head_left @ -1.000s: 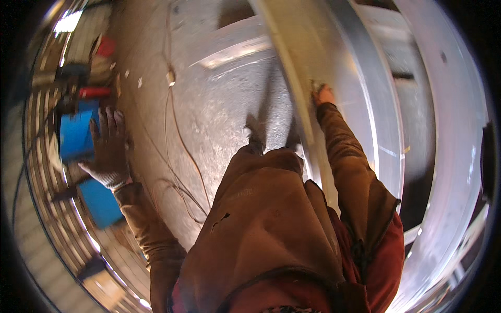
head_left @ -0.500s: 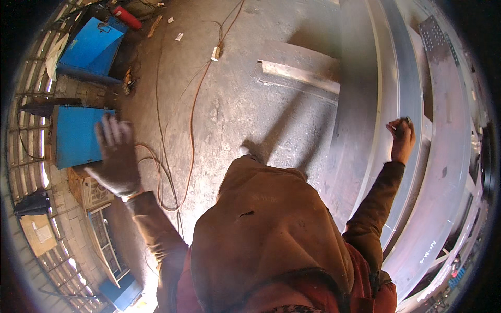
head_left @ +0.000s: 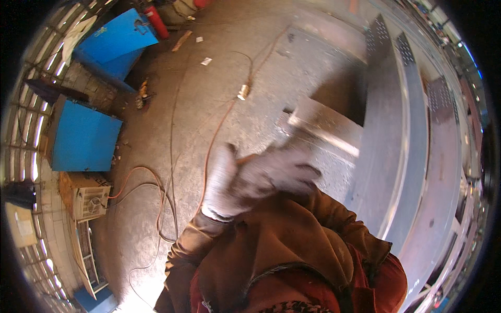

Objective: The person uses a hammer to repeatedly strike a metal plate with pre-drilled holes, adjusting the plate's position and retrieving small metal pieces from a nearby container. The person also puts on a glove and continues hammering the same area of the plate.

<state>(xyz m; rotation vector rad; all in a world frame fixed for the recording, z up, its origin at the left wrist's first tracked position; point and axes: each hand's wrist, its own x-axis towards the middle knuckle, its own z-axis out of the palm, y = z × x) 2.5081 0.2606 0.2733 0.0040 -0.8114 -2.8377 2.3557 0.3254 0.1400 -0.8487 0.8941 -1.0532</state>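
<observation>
My left hand, in a pale grey work glove with a white cuff, reaches across the front of my body. Its thumb points up and its fingers stretch toward the right, smeared by motion. My right forearm in a brown sleeve bends inward to meet it. Behind the glove my right hand is almost wholly hidden; only a small bare-skin patch appears to show. Whether it holds anything cannot be seen. The brown apron hangs just below both hands.
Long steel beams with punched ends stand along the right. A shorter steel piece lies beside them. Cables and a connector cross the concrete floor. Blue metal boxes and a red cylinder line the left.
My left hand has swung from the far left to the middle. My right hand has come in from over the beams, where it pinched something small and dark. The view has shifted.
</observation>
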